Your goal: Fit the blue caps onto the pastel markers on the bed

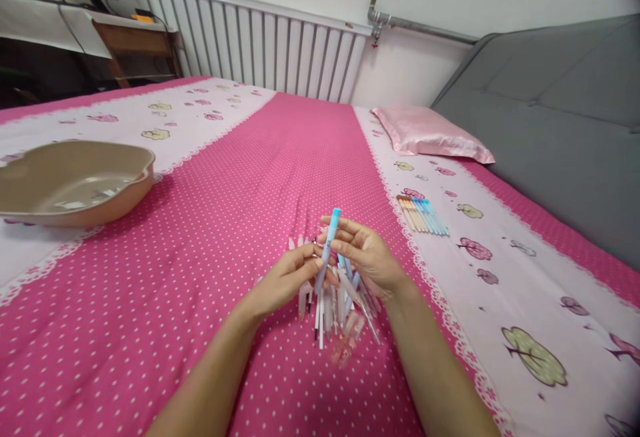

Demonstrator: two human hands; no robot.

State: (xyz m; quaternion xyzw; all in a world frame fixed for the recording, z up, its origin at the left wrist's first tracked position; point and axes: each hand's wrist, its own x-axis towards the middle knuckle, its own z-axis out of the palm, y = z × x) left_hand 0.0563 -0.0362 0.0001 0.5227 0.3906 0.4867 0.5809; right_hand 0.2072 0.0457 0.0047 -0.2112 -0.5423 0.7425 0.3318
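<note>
A light blue pen with a brighter blue upper end is held upright and slightly tilted between both hands. My left hand pinches its lower part. Higher up, the fingers and thumb of my right hand close on the same pen near the blue end. Under and around the hands lies a loose pile of pen parts: clear barrels, thin white refills with dark tips, and pinkish transparent pieces. Another blue piece shows partly behind my right hand's fingers.
To the right, a neat row of orange-brown and blue pens lies on the bedspread. A beige basin with something small inside stands at left. Beyond are a pink pillow, a grey headboard and a white radiator.
</note>
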